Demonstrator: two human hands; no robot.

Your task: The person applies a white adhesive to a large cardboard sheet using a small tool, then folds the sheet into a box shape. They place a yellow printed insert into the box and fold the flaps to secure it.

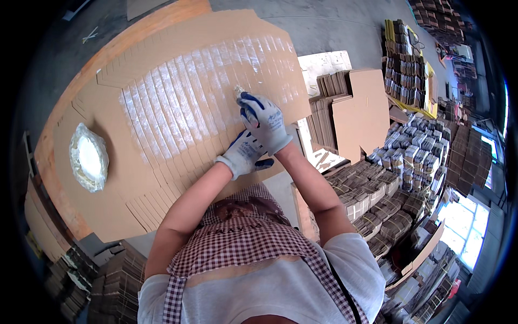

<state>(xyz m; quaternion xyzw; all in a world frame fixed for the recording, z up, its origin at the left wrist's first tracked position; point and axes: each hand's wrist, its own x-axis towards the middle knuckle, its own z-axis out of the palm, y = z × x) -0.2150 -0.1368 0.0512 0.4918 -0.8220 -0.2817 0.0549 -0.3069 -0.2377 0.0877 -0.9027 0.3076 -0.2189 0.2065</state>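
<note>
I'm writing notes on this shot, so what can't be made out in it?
In the head view:
Small pale tool: gripped part hidden by fingers of the white-and-blue gloved right hand.
White-and-blue gloved left hand: palm hidden by its back.
Oval white plastic-wrapped bowl: contents lost to glare.
Brown cardboard stacks: cut off by the top edge.

Your head camera looks steeply down over your checked apron (pixel 243 237), with your left hand (pixel 245 153) and right hand (pixel 264 120) close below. Its fisheye spans the table (pixel 46 156) ahead and cardboard bundles (pixel 372 186) off to your right.
</note>
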